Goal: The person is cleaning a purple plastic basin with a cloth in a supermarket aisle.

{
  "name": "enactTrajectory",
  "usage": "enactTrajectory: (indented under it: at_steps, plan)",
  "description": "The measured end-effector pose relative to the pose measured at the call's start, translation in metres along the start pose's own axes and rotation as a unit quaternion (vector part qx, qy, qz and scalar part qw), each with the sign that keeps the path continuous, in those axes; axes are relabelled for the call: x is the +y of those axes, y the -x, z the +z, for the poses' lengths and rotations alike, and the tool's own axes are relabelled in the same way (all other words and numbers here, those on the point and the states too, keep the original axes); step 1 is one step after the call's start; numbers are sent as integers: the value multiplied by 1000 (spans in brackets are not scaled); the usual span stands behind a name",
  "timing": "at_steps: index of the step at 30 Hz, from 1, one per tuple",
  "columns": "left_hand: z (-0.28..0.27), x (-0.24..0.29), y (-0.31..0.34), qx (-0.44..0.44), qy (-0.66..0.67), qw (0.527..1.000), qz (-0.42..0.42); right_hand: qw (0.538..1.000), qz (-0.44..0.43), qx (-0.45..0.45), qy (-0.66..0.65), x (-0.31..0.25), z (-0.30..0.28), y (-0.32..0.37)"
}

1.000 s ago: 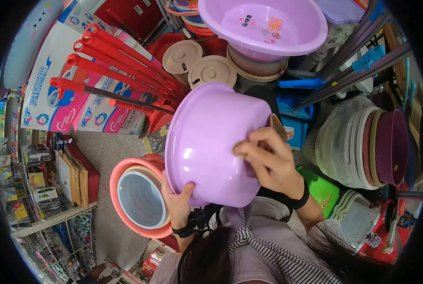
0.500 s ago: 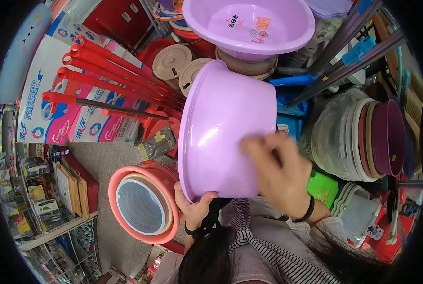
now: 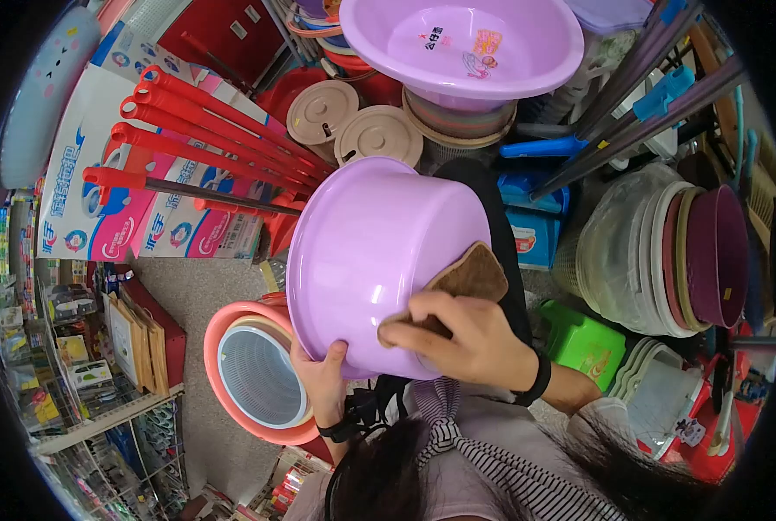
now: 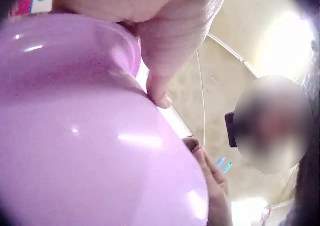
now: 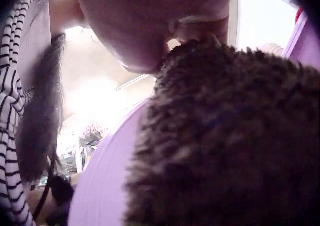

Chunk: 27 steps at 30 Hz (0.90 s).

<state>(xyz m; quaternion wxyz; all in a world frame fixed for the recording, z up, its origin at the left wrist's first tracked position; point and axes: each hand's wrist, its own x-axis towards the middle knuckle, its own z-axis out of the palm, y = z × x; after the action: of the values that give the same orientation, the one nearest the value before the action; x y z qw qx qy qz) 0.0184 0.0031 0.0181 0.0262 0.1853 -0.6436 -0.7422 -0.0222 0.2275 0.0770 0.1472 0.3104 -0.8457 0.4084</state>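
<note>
A glossy purple plastic basin [image 3: 362, 252] is held tilted on its side before the person's body, its outer wall facing up. My left hand [image 3: 320, 373] grips its rim at the lower left, thumb on the outside; the left wrist view shows that thumb against the basin [image 4: 100, 151]. In my right hand [image 3: 470, 343] is a brown fuzzy cloth [image 3: 473, 276], pinched between thumb and fingers and lying against the basin's side near its base. The cloth [image 5: 225, 136] fills much of the right wrist view, close over the purple wall.
Another purple basin [image 3: 527, 52] sits on a stack at the back. Red-handled poles [image 3: 197, 139] lean left before boxes. A pink basin [image 3: 218, 395] with a grey basket stands on the floor at left. Nested buckets [image 3: 713, 260] and a green stool [image 3: 579, 347] are at right.
The right hand and cloth have moved down and left across the basin's side, with more cloth showing now. The basin has tipped and shifted slightly; the left hand keeps its grip on the rim.
</note>
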Motion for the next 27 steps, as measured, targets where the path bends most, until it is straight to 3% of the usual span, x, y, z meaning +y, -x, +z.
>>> enactTrajectory:
  at_steps: [4,6,9,11,13,17,19,20,21,23,25,27]
  plan:
    - [2,-8,0,2,1,1000,31,995,38,63,72,32,-7,-16]
    - [2,-10,1,10,4,1000,27,975,158,151,28,58,0,-21]
    - [0,-14,3,35,8,999,35,970,164,180,-28,64,6,-25]
    - [-4,-17,5,49,2,998,32,978,137,158,-1,47,5,-19]
    - [-5,-22,4,50,13,998,27,996,48,80,-8,22,6,-14]
    - [-16,-38,2,52,33,998,6,998,34,56,-3,12,14,-12]
    - [-22,-45,2,49,32,998,8,992,74,62,85,33,7,-17]
    - [-23,-47,2,47,31,998,9,985,165,40,33,44,3,-22]
    - [-23,-48,2,48,31,998,9,985,165,40,33,61,6,-24]
    - [-21,-49,3,86,50,995,-2,975,158,144,-57,92,18,-23]
    - [-26,-51,-2,74,49,996,2,977,143,145,-57,85,14,-26]
    - [-33,-54,-3,61,45,997,2,979,186,65,-59,53,8,-29]
